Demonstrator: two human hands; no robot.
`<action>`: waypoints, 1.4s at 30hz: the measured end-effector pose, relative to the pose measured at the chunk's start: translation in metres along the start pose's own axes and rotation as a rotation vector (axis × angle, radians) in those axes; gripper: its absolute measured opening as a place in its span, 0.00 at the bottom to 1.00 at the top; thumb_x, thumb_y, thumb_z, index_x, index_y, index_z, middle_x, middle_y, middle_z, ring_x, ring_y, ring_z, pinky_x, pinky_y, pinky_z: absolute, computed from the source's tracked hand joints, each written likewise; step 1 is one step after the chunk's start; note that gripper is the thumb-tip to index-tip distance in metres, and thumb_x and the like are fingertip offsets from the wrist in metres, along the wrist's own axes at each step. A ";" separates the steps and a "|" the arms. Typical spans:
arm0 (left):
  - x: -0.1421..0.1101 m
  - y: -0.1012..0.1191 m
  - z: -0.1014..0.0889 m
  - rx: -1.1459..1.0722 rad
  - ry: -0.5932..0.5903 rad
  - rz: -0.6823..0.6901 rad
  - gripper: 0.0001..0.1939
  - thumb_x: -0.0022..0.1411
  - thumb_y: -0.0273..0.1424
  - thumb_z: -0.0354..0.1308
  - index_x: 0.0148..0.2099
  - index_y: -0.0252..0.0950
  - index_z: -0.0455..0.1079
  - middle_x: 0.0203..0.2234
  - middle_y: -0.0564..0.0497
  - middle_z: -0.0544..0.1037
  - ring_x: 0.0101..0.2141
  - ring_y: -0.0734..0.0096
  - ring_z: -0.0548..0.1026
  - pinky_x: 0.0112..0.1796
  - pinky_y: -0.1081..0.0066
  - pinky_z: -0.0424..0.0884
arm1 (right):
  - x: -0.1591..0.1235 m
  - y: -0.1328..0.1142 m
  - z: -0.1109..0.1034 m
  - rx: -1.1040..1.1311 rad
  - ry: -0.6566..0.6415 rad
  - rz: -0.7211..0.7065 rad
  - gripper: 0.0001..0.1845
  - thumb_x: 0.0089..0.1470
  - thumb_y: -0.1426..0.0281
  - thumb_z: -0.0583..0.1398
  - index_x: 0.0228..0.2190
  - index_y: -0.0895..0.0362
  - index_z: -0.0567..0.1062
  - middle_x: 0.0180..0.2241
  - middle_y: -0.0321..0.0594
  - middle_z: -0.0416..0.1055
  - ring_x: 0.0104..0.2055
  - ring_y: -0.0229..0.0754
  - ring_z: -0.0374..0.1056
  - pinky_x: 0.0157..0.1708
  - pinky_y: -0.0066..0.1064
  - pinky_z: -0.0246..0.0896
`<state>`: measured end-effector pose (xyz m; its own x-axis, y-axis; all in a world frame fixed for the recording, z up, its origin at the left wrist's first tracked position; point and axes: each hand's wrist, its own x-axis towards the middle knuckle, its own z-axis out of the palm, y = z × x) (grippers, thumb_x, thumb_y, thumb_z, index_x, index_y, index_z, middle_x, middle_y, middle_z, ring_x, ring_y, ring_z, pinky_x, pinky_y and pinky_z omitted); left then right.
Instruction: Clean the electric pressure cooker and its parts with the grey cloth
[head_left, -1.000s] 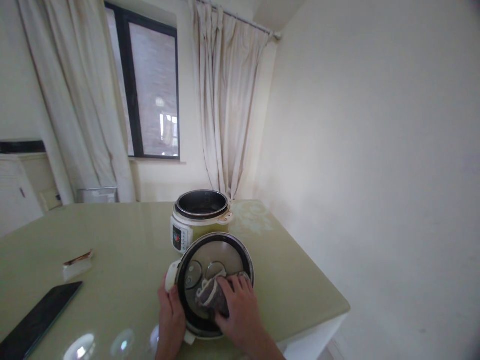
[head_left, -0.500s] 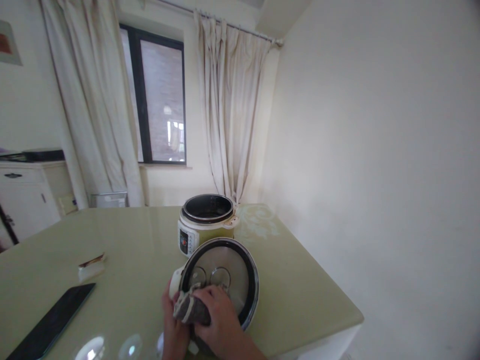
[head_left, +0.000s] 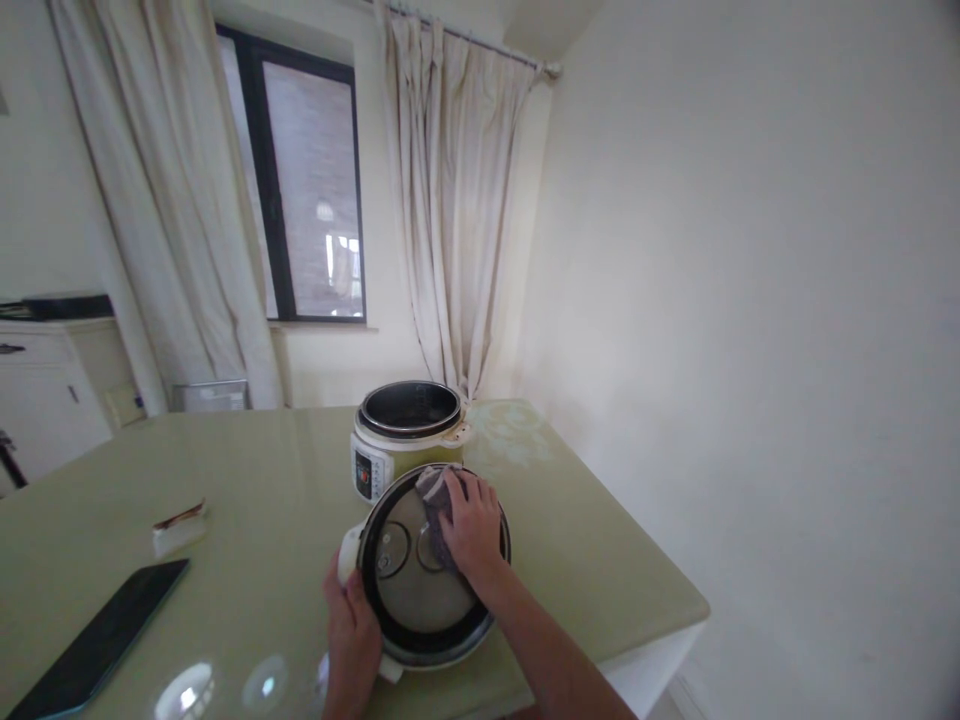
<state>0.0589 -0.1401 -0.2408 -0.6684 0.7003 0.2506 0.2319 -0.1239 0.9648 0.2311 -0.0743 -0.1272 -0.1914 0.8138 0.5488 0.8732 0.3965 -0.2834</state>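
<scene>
A round pressure cooker lid (head_left: 427, 605) is tilted up with its metal inner side and black sealing ring facing me. My left hand (head_left: 351, 630) grips the lid at its left edge, by the white handle. Pressed against the upper right of the inner face is a grey cloth (head_left: 436, 500), bunched under my right hand (head_left: 472, 525), whose fingers curl over it. Right behind the lid stands the pressure cooker (head_left: 409, 450), uncovered, with a dark inner pot and a control panel on its front left.
On the glossy green table (head_left: 262, 480), a dark flat slab (head_left: 101, 635) lies at the left front. Beyond it sits a small white item with a brown edge (head_left: 180, 528). The table's right edge runs near a white wall (head_left: 712, 300); curtains (head_left: 457, 200) hang behind.
My right hand has carried the cloth from the lid's lower left to its upper right. The left hand keeps hold of the lid's left side, and more of the inner face shows.
</scene>
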 end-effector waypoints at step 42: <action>-0.002 0.003 0.002 -0.005 -0.017 0.089 0.37 0.74 0.50 0.46 0.74 0.30 0.57 0.64 0.29 0.70 0.62 0.44 0.71 0.61 0.48 0.68 | -0.055 0.021 -0.002 0.149 -0.261 -0.123 0.36 0.54 0.76 0.65 0.62 0.41 0.74 0.59 0.35 0.75 0.59 0.53 0.66 0.60 0.45 0.63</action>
<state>0.0623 -0.1410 -0.2389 -0.6332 0.6983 0.3339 0.2859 -0.1898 0.9393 0.2612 -0.1112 -0.1620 -0.4166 0.8296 0.3717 0.7646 0.5409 -0.3503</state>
